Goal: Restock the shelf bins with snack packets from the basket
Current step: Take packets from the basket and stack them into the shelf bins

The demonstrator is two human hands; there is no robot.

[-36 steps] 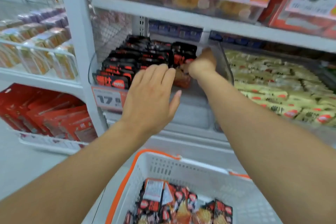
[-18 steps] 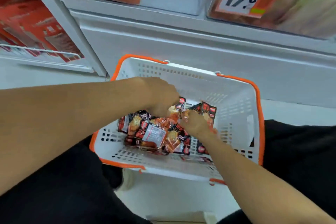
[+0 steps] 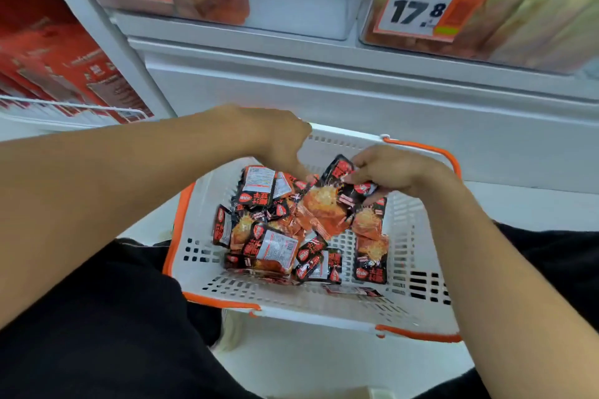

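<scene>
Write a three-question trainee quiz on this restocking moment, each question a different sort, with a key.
1. True or false: the right hand grips snack packets above the pile in the basket.
2. Multiple choice: the basket's rim trim is A) blue, B) orange, C) green.
3. Fill in: the price tag on the bin of yellow packets reads ____.

Key: 1. true. 2. B. 3. 17.8.

Note: the left hand reaches into the basket beside the right; whether its fingers hold a packet cannot be told.
</scene>
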